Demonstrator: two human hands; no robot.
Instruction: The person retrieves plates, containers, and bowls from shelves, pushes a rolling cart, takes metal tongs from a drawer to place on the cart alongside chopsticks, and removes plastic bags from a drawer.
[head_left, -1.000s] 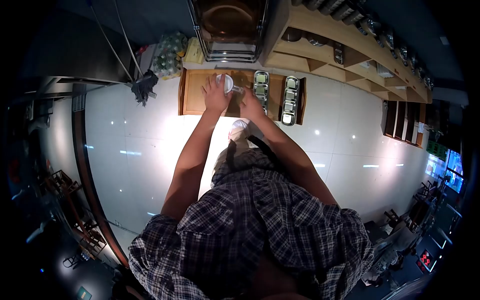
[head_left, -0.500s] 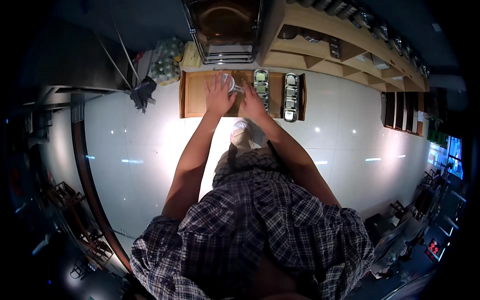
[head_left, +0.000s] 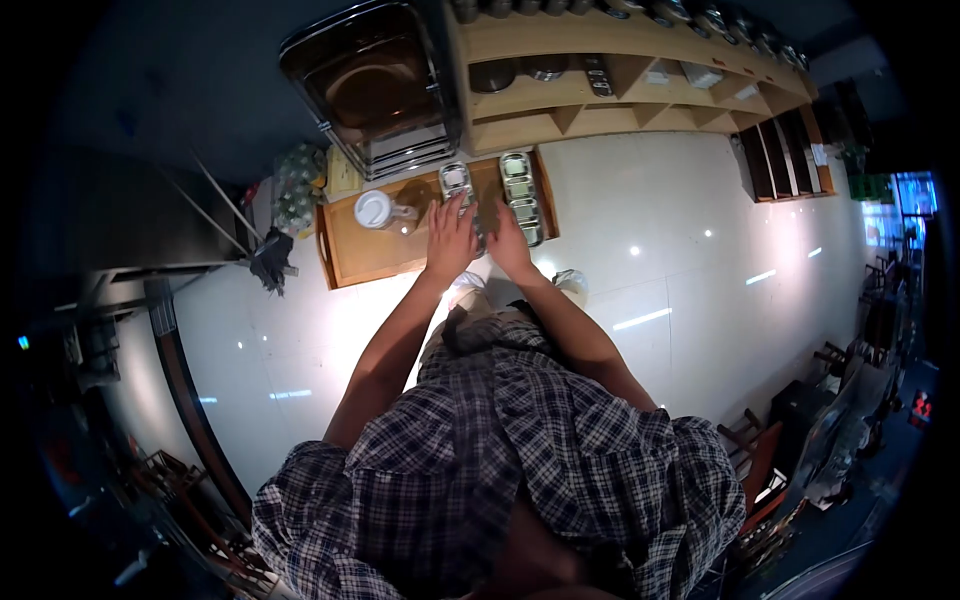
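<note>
My left hand (head_left: 453, 243) lies over the middle of a narrow metal compartment tray (head_left: 455, 176), fingers stretched out. Whether it touches or only hovers is unclear. My right hand (head_left: 509, 243) is just right of it, in the gap beside a second metal compartment tray (head_left: 517, 187); its fingers look extended and hold nothing I can see. To the left of both hands, a clear pitcher with a white lid (head_left: 374, 209) stands apart from them, its handle toward the right. All of these rest on a wooden tray-like board (head_left: 350, 262) with raised ends.
Behind the board stand a dark stacked chair or rack with metal legs (head_left: 375, 95) and a wooden shelf unit (head_left: 600, 125) with metal dishes. A mop head (head_left: 272, 262) and bagged bottles (head_left: 297, 190) are at the left. Pale tiled floor (head_left: 640, 300) surrounds the board.
Both hands have left the pitcher and moved right to the left-hand metal tray. The camera view has turned, so the board now appears tilted and further left.
</note>
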